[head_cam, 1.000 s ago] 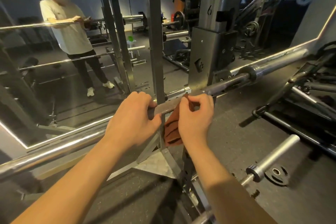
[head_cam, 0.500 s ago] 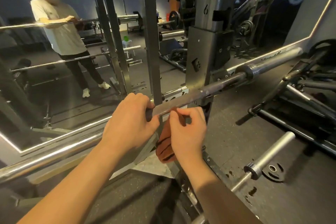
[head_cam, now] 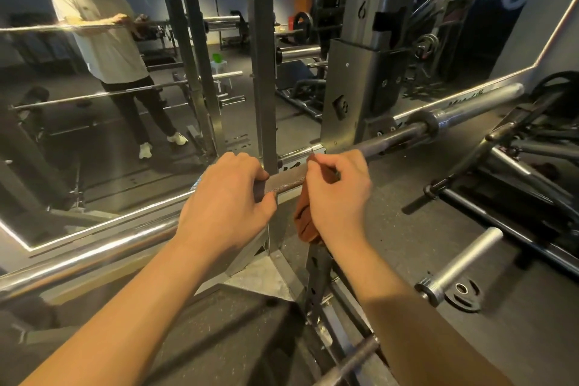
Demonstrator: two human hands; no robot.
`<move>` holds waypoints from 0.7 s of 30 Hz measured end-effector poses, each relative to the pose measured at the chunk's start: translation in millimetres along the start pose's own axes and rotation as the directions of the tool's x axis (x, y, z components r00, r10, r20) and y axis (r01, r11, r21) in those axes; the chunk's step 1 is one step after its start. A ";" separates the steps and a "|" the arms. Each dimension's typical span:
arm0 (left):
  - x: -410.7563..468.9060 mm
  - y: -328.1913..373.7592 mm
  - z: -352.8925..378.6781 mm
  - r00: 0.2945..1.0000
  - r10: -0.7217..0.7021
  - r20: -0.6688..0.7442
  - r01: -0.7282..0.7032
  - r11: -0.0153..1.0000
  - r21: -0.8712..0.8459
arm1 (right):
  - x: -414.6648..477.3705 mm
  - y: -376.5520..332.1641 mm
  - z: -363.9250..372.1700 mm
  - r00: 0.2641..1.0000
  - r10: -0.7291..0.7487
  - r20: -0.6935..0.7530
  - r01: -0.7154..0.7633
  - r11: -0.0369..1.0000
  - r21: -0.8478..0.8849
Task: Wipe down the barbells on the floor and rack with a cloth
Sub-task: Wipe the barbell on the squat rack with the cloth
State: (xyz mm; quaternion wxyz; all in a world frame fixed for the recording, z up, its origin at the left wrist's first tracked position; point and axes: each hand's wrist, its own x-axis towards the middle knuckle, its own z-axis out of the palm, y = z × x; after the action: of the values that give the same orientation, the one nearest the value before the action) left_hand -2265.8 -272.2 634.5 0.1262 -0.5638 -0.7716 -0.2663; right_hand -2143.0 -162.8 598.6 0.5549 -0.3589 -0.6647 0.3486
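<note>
Dim gym here, dark speckled rubber floor (head_cam: 423,229) all over the lower right of the frame, and a big mirror (head_cam: 94,141) filling the upper left. In the mirror I can see a person in a pale t-shirt and dark trousers standing at a bar.

The barbell (head_cam: 391,138) I'm on sits in the rack (head_cam: 360,78), running from the lower left edge up to the right side of the frame, with its sleeve end at the upper right. My left hand (head_cam: 225,200) is wrapped around the knurled part of the shaft near the middle of the frame, fingers curled over the top. My right hand (head_cam: 336,194) is just beside it, also on the bar, pinching a rust-brown cloth (head_cam: 305,222) against the shaft with thumb and forefinger. Most of the cloth hangs down below the bar, behind my wrist.

A grey rack upright (head_cam: 263,72) stands right behind the bar between my 2 hands, and the rack's foot plate sits on the floor below. Another barbell (head_cam: 463,263) lies on the floor at the lower right, its sleeve pointing up and right, with 1 small black plate (head_cam: 463,291) flat on the floor touching it. Dark machine frames crowd the right edge. A mirrored sign with big letters shows at the upper right.

So 2 barbells I can count on my side, 1 cloth, 1 loose plate.
</note>
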 end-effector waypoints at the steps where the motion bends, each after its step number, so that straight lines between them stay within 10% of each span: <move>1: -0.2 -0.1 0.0 1.000 -0.003 0.004 0.003 1.000 0.000 | -7.5 0.3 1.9 1.000 -0.001 0.003 0.001 1.000 0.016; 21: 0.5 -2.6 2.1 0.999 -0.017 0.029 0.016 0.999 0.036 | 8.1 8.1 -11.3 0.998 0.024 0.063 -0.024 1.000 0.001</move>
State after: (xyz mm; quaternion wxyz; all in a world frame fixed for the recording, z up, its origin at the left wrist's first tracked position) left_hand -2268.2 -271.2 632.3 0.1228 -0.5590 -0.7825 -0.2455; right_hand -2132.1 -151.0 597.2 0.5297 -0.3550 -0.6773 0.3669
